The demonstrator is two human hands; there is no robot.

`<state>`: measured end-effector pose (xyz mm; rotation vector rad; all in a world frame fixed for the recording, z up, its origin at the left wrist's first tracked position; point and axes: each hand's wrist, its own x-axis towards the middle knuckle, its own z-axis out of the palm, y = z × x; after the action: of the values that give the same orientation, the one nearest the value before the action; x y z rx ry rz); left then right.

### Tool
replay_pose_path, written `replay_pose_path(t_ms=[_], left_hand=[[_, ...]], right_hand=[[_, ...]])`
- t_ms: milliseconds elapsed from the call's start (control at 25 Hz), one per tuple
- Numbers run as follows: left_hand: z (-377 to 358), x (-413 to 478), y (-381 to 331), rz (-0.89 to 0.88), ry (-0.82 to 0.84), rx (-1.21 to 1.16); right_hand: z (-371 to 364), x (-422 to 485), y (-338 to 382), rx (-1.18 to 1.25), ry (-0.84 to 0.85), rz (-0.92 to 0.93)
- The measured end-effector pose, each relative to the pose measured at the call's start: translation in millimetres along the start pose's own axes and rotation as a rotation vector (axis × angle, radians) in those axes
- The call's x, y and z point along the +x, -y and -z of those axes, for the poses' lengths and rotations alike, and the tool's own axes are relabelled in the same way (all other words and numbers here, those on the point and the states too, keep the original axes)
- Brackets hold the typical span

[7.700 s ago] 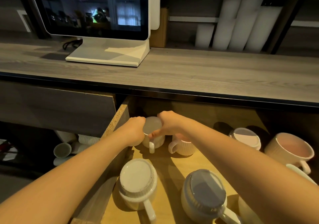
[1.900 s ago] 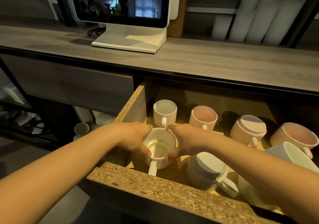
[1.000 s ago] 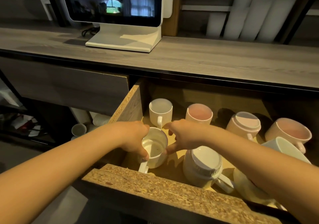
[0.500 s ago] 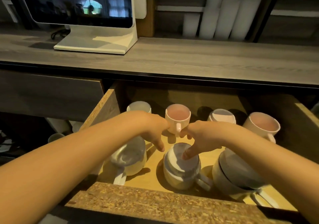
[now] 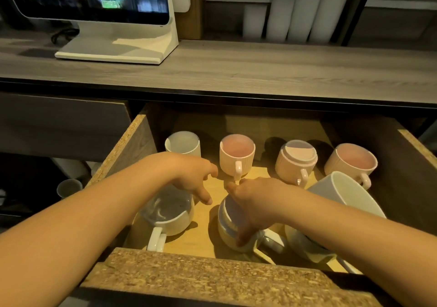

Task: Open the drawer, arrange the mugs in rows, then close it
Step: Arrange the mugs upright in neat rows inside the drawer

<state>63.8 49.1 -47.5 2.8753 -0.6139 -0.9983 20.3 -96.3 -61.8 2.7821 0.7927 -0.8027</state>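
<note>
The drawer [image 5: 212, 276] stands pulled out. Its back row holds a white mug [image 5: 183, 142], an upright pink mug [image 5: 237, 152], an upside-down ribbed pink mug [image 5: 296, 162] and another upright pink mug [image 5: 350, 162]. In front at the left sits an upright white mug [image 5: 169, 214], handle toward me. My right hand [image 5: 255, 202] clasps an upside-down white mug [image 5: 228, 224] in the front middle, thumb down its side. My left hand [image 5: 194, 176] hovers with fingers spread between the two front mugs, holding nothing. A large white mug [image 5: 347, 195] leans tilted at the front right.
Above the drawer runs a grey wooden counter [image 5: 260, 70] with a white monitor [image 5: 113, 18] at the left and white rolls [image 5: 295, 6] behind. A closed drawer front [image 5: 63, 127] is at the left, with small cups [image 5: 68, 187] on a shelf below it.
My hands left the front left white mug standing upright and moved right. My right hand has come down over the upside-down mug and gripped it; my left hand stays open beside it.
</note>
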Motion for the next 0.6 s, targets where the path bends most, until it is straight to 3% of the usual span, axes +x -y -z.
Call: replay_pose_path(t_ms=[280,440,600], left_hand=[[6.6,-4.9,15.7,-0.008,0.017,-0.063],[10.5,-8.6,17.4,-0.096,0.057,-0.141],[12.1,-9.3,18.1,-0.283,-0.025,-0.309]], right_hand=[[6.8,-5.5,-4.3,0.045,-0.098,0.046],[34.9,-24.7,-19.2,0.255,-0.262,0.034],[52.8,-35.4,-44.9,0.498,-0.377,-0.002]])
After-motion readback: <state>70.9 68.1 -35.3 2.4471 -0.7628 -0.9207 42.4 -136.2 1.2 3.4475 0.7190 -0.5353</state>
